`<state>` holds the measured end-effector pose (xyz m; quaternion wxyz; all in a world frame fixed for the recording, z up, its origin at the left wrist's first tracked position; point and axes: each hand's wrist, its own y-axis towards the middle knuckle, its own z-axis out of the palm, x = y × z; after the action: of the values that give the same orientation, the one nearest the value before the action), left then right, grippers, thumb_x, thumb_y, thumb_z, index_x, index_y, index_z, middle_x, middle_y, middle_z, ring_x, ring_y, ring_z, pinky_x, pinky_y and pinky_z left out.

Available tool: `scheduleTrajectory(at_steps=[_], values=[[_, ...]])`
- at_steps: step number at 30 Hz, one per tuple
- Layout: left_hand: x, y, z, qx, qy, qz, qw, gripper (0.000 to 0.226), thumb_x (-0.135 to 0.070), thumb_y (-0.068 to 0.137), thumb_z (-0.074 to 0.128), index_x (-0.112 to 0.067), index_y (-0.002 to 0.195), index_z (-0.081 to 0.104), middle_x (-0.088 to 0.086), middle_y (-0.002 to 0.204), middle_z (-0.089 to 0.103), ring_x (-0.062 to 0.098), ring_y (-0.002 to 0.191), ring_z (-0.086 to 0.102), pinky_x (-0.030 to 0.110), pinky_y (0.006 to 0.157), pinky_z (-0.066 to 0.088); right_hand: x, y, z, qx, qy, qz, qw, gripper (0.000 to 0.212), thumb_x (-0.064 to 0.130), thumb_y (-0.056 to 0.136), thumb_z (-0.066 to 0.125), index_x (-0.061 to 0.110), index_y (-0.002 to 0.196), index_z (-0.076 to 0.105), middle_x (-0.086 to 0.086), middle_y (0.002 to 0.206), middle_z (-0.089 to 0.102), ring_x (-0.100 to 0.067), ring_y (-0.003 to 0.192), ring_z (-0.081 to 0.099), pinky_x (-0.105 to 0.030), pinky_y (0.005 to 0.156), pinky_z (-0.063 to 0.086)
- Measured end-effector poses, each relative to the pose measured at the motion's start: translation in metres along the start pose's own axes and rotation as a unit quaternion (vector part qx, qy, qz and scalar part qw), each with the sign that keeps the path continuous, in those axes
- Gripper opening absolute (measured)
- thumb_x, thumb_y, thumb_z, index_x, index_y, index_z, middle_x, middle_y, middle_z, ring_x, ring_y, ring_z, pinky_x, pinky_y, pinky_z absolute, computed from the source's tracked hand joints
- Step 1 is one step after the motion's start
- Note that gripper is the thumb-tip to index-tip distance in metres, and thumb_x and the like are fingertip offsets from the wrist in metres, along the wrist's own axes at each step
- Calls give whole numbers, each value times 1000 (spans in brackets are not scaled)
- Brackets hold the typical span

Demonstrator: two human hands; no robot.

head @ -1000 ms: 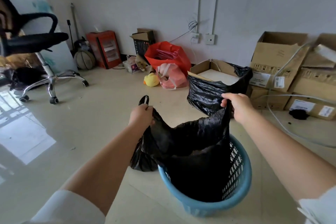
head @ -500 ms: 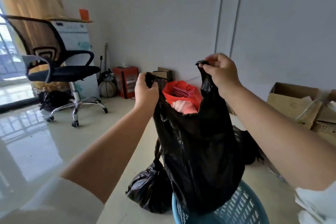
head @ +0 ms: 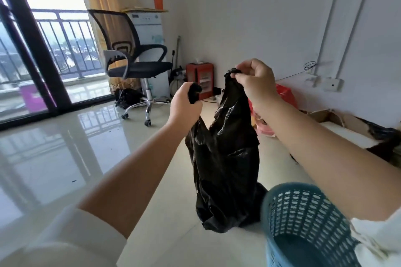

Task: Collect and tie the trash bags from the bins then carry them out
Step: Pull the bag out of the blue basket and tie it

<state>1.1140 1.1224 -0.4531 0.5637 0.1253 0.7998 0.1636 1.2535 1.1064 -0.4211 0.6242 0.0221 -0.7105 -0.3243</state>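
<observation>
A black trash bag (head: 225, 171) hangs between my hands, clear of the blue mesh bin (head: 303, 223) at the lower right, its bottom near the floor. My left hand (head: 184, 106) grips one bunched handle of the bag in its fist. My right hand (head: 253, 80) pinches the other handle higher up, between thumb and fingertips. A second dark bag lump shows just behind the hanging bag, next to the bin. The bin's inside looks dark; its contents cannot be made out.
A black office chair (head: 134, 65) stands at the left by a glass balcony door (head: 32, 50). A red heater (head: 200, 79) and a red bag (head: 286, 95) sit along the wall. Cardboard boxes (head: 338, 119) with black plastic lie at the right. Glossy tiled floor stretches to the left.
The bag has come fully out of the blue bin and now hangs to its left. Both hands moved left with it, and the view swung left toward the balcony door.
</observation>
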Motion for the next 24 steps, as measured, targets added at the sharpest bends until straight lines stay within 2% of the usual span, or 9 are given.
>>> scheduleTrajectory(at_steps=[3,5,8,11,15,17,19,22,24], values=[[32,-8,-2,43,17,-26,999,34,8,86,48,-4,115,59,3,95,53,17,87,47,18,61,40,-27,-12,4,-31,-36,60,997,36,-12,77,43,21,64,49,-1,65,54,-16,62,56,-28,65,46],[64,-15,0,113,51,-72,990,25,7,84,54,-1,107,63,6,89,55,18,84,48,23,63,40,-55,-26,8,-15,-108,102,989,34,-11,76,40,20,63,46,-2,58,52,-9,45,54,-22,50,43],[120,-22,0,205,104,-127,965,20,7,81,56,-4,95,64,9,78,53,20,73,46,22,53,33,-100,-53,21,25,-199,160,966,31,-9,75,40,17,59,43,-3,54,49,-2,29,48,-22,46,40],[159,-23,-5,166,67,-138,974,22,6,82,49,-9,90,63,2,70,51,22,71,48,23,58,37,-132,-69,32,48,-209,201,956,31,-9,76,40,19,62,45,-3,55,49,-1,34,50,-23,49,38],[196,-23,-16,108,-66,-146,981,33,-2,85,55,-13,115,61,-1,98,41,26,103,47,29,86,45,-154,-80,50,41,-150,194,969,21,-6,81,51,15,82,52,3,70,51,-8,67,51,-20,66,43],[215,-33,-22,128,-115,-133,976,45,-22,82,63,-38,120,48,-2,119,34,19,114,41,30,98,39,-168,-88,53,41,-141,189,971,25,2,81,60,16,100,51,4,83,55,-10,81,53,-14,75,46],[234,-43,-24,132,-61,-108,984,71,-52,62,62,-57,121,24,-3,135,29,13,128,31,33,109,28,-192,-98,46,23,-193,179,964,45,17,74,70,13,114,50,-6,109,59,-21,106,55,-30,96,46],[260,-57,-23,183,65,-105,975,119,-61,49,65,-38,145,-1,-1,156,15,18,145,11,42,120,9,-229,-112,34,46,-237,218,946,73,26,68,77,6,129,42,-12,131,44,-25,125,43,-43,111,33],[269,-63,-17,231,132,-118,957,124,-47,63,76,-23,148,-11,1,157,14,18,146,8,42,121,2,-248,-115,32,90,-204,272,936,89,34,61,81,13,135,36,-7,139,37,-22,130,38,-43,114,31]])
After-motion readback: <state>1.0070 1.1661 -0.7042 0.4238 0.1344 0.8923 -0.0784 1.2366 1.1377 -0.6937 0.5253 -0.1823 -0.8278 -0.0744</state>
